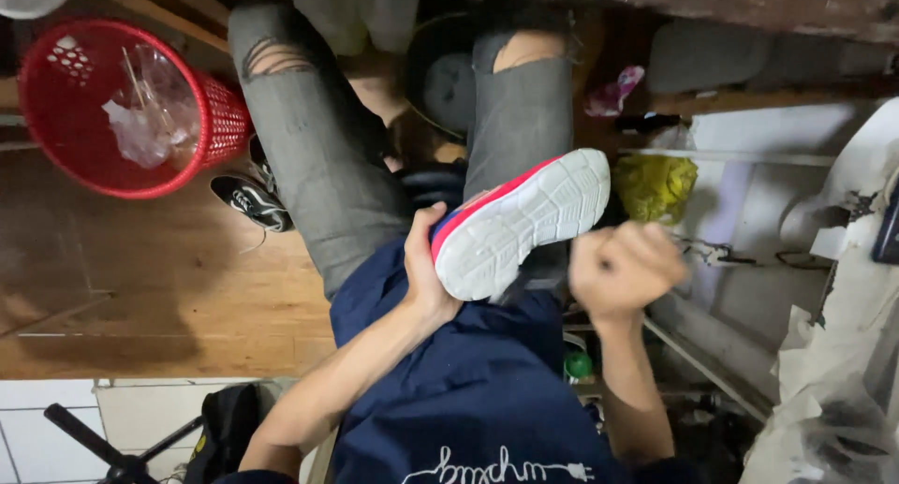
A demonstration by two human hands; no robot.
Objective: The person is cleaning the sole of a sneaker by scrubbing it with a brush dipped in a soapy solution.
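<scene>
Head view, looking straight down at a seated person's lap: the left hand (426,269) grips a sneaker (520,222) by its heel end, thumb up along the side and the fingers wrapped behind, out of sight. The shoe has a pink-red upper with a blue patch near the heel and a white ridged sole, which is turned up and toward the camera; it lies across the lap, toe pointing right and slightly up, over the grey ripped jeans (328,156). The right hand (623,269) is just beside the sneaker's toe end, curled into a closed fist and blurred; whether it pinches something thin I cannot tell. Between the two hands the shoe's underside is fully exposed. A dark blue shirt (468,390) fills the lower middle. On the wooden floor (140,287) at left stands a red basket (122,110) lined with clear plastic, and a black sneaker (248,201) lies beside the left leg. A yellow bag (655,186) sits to the right.
</scene>
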